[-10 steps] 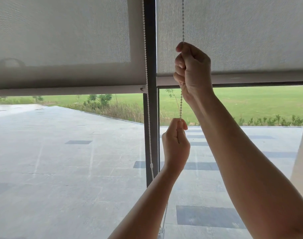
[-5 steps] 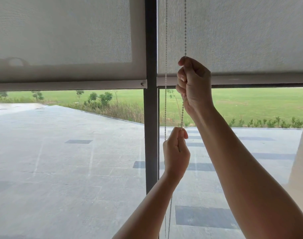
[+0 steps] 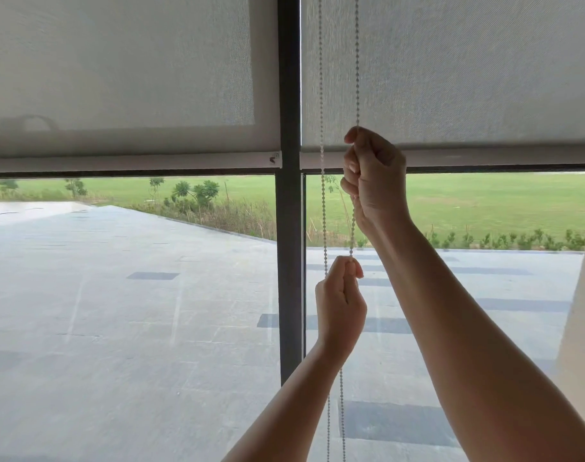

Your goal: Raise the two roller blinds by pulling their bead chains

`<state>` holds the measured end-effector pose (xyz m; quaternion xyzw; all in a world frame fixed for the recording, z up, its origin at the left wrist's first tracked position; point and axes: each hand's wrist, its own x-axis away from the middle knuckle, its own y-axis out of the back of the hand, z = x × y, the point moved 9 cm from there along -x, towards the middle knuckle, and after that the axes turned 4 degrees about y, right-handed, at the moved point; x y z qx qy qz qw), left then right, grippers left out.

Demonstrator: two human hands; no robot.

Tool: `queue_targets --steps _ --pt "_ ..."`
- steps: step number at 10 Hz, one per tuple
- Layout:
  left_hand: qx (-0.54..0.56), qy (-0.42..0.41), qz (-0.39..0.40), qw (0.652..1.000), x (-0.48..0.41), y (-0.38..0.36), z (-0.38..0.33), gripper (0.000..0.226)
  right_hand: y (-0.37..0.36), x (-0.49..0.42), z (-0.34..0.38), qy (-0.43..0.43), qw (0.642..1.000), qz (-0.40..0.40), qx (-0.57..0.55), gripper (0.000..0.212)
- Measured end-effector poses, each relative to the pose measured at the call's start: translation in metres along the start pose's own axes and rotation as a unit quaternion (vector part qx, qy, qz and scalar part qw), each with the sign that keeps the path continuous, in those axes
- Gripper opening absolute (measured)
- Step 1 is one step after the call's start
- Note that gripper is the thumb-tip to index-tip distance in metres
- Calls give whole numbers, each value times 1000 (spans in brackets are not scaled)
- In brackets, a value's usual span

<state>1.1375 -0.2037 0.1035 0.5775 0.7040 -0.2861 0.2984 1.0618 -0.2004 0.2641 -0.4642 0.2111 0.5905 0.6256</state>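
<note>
Beyond the glass you see a paved terrace [image 3: 118, 311] and green grass [image 3: 484, 201], with a dark window post [image 3: 289, 228] between the left blind [image 3: 118, 78] and the right blind [image 3: 467, 68], both lowered to about the same height. Your right hand [image 3: 376, 181] is closed in a fist around the bead chain [image 3: 356, 61] at the bottom rail of the right blind, close to the post. Your left hand [image 3: 341, 308] is lower and pinches the same strand between thumb and fingers, while the other strand hangs free beside it.
</note>
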Motion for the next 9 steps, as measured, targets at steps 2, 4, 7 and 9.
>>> queue_targets --steps 2,4,7,9 --pt "11 1 5 1000 -7 -3 -4 29 -5 -10 -2 2 999 0 32 33" --pt "3 -4 9 1000 -14 -1 -7 28 -5 -19 -2 4 996 -12 91 32" --pt "17 0 27 999 -23 -3 -6 28 -5 -22 -4 -6 993 13 118 30" --pt "-109 13 7 994 -35 13 -10 34 0 -25 1 12 965 -2 262 31"
